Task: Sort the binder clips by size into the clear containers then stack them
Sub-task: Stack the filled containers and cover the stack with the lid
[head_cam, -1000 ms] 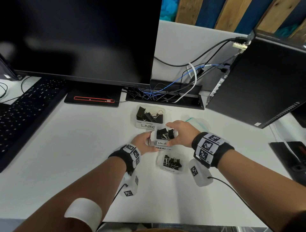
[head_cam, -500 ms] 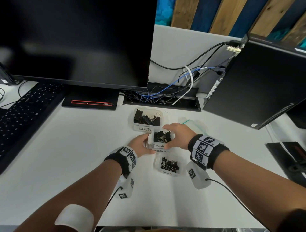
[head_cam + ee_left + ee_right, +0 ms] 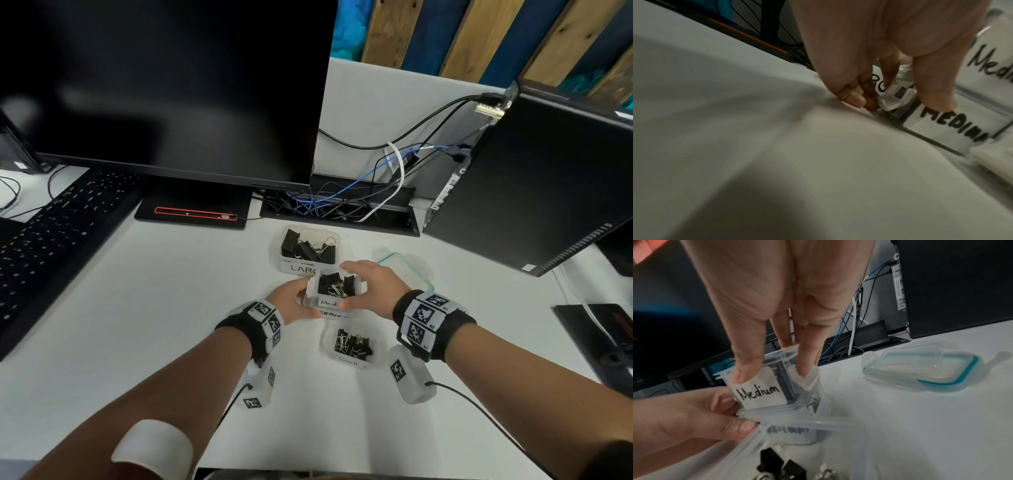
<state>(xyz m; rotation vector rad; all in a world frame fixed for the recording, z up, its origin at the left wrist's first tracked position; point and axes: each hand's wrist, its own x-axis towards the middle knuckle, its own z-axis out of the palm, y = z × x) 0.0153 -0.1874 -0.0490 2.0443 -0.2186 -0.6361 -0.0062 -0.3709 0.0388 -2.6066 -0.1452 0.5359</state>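
**Sorting looks done; stacking is under way**

Both hands have a grip on the Medium container (image 3: 337, 289). The right hand (image 3: 371, 289) comes down on it from the 3 o'clock side, thumb on the handwritten label and fingers curled over the rim, as the right wrist view shows. The left hand (image 3: 291, 301) closes in from 9 o'clock, thumb and fingers pinched round the lower edge, where a second label reading MEDIUM sits beneath the first. That lower piece seems to be another clear tub or lid under the held one; which, I cannot tell.

The held container carries black binder clips (image 3: 334, 286) and sits at the middle of the three. At 12 o'clock from it, touching or nearly so, stands the Large container (image 3: 308, 267) with bigger clips inside. At 6 o'clock, just apart, stands the Small container (image 3: 352, 344) with the smallest clips. No loose clips show on the surface (image 3: 154, 325), so I judge the sorting finished.

What remains, as I judge it, is the stacking: no tub yet sits on the Large or the Small one. A teal-rimmed lid (image 3: 407, 270) lies at 2 o'clock, near the right hand. Beyond are a monitor (image 3: 164, 85), a keyboard (image 3: 51, 233) at 10 o'clock and a computer tower (image 3: 534, 192) at 1 o'clock
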